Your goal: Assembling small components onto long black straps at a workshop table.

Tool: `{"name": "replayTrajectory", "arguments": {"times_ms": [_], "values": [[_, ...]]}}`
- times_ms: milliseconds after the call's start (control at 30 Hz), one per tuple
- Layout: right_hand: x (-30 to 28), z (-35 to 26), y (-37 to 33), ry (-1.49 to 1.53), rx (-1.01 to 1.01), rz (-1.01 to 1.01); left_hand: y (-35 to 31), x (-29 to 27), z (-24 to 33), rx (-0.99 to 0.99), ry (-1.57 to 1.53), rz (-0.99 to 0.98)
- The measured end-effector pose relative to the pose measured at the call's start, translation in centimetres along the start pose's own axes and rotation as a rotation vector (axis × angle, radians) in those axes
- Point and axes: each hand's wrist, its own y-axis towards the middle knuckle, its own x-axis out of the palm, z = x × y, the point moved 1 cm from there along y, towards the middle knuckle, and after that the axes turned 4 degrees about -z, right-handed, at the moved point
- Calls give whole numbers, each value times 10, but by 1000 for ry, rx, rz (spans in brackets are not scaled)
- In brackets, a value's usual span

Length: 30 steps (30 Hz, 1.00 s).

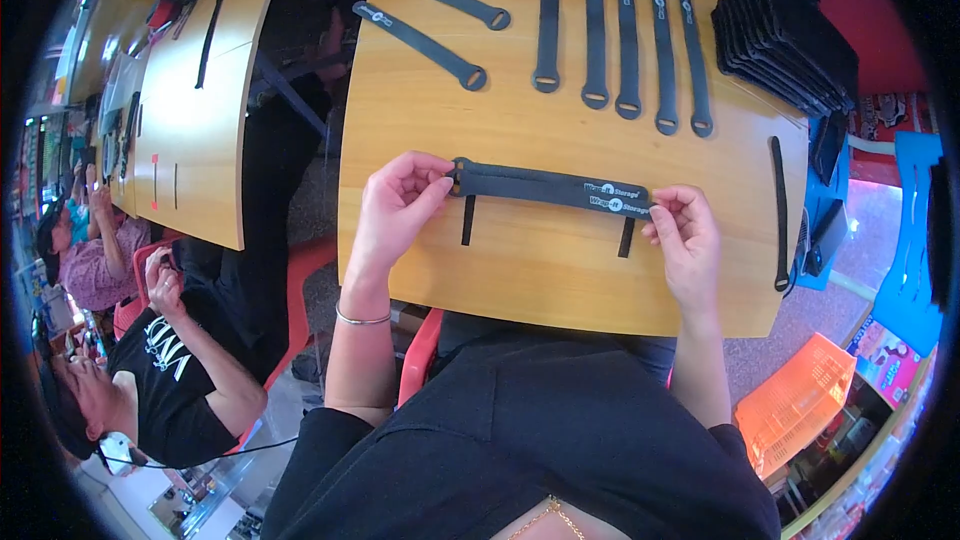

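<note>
Two black hook-and-loop straps (545, 187) with white print lie one over the other, overlapping lengthwise, stretched level above the wooden table (560, 285). My left hand (408, 198) is closed in a pinch on their left end, where a slotted loop end shows. At the other end, my right hand (684, 232) pinches the straps between thumb and fingers. Beneath them, a short black strip (468, 221) lies on the table near my left hand. Another short black strip (626, 238) is near my right hand; the held straps partly cover both.
Several similar straps (595, 30) lie in a row at the far side, with two slanted straps (425, 45) to their left. Stacked black straps (785, 40) stand at the far right. A narrow black strap (779, 215) lies along the right edge. Another person (190, 360) sits at left.
</note>
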Motion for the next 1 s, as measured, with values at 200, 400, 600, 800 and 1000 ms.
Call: {"name": "replayTrajectory", "arguments": {"times_ms": [200,400,600,800,1000], "values": [[6,3,4,-60,-13,72,1,3,-7,-22,17,58],[8,4,5,-100,-9,90,1,5,-9,22,11,113],[8,6,6,-128,-2,99,2,6,-12,42,-2,128],[8,7,7,-150,10,109,3,8,-14,80,0,161],[9,7,8,-161,15,120,3,8,-15,95,11,185]]}}
